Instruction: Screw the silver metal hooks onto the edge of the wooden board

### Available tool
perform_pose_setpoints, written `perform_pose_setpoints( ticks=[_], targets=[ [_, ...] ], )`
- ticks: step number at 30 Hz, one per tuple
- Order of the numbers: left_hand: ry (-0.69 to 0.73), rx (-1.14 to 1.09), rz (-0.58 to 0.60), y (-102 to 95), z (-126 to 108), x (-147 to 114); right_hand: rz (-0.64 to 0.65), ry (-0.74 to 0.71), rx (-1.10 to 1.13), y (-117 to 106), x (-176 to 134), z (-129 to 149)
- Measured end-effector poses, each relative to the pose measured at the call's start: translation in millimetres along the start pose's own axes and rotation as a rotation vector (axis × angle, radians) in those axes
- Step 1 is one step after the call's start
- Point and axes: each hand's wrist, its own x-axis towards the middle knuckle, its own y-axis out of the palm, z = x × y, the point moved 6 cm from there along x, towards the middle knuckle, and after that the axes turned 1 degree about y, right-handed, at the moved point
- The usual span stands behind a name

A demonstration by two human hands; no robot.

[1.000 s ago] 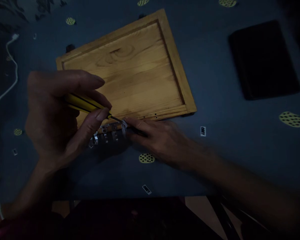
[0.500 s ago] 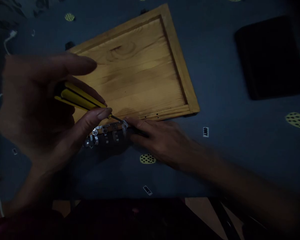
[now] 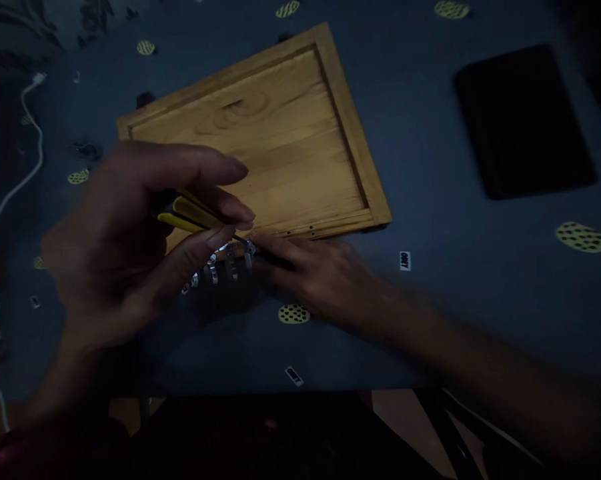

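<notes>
My left hand (image 3: 145,233) is closed around a yellow and black screwdriver (image 3: 193,212), its shaft slanting down to the right. The tip meets the rightmost metal hook (image 3: 250,253) on the near edge of a framed wooden panel (image 3: 280,147). My right hand (image 3: 315,270) comes in from the right, with its fingertips pinched at that same hook; a dark gap or object between thumb and forefinger is too dim to make out. Several more metal hooks (image 3: 231,263) line the edge to the left, partly behind my left thumb. Small dark holes show in the panel's edge right of my fingers.
A black flat case (image 3: 525,123) lies at the right on a dark blue patterned tablecloth (image 3: 430,320). A white cable (image 3: 10,193) runs down the left side. A small dark item (image 3: 86,149) sits left of the panel. The table's front edge is near my lap.
My left hand and the screwdriver have shifted right and slightly down in view, with the driver tilted more steeply at the hook. My right hand stays at the hook; the view has shifted slightly.
</notes>
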Motion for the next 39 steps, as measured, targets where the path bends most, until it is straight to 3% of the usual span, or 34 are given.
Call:
perform_pose_setpoints(
  ticks=[4, 8, 13, 15, 18, 21, 26, 39],
  targets=[
    [0.161, 0.075, 0.015, 4.9, -7, 6, 0.014, -0.072, -0.087, -4, 1, 3],
    [0.35, 0.246, -0.081, 3.2, -10, 4, 0.072, -0.088, -0.085, -7, 2, 5],
    [0.285, 0.201, -0.32, -3.8, -12, -4, 0.081, -0.07, -0.094, -7, 2, 4],
    [0.209, 0.172, -0.358, -5.3, -12, -6, 0.07, -0.067, -0.105, -6, 3, 4],
    [0.139, 0.155, -0.351, -6.3, -12, -9, 0.059, -0.075, -0.129, -5, 3, 3],
    [0.156, 0.073, -0.335, -7.1, -12, -10, 0.045, -0.079, -0.137, -3, 3, 2],
    [0.126, -0.06, -0.23, -2.2, -6, -6, 0.015, -0.082, -0.131, -5, 3, 3],
    [0.094, -0.149, -0.027, 7.9, -2, 2, -0.027, -0.102, -0.166, -8, 3, 5]
  ],
)
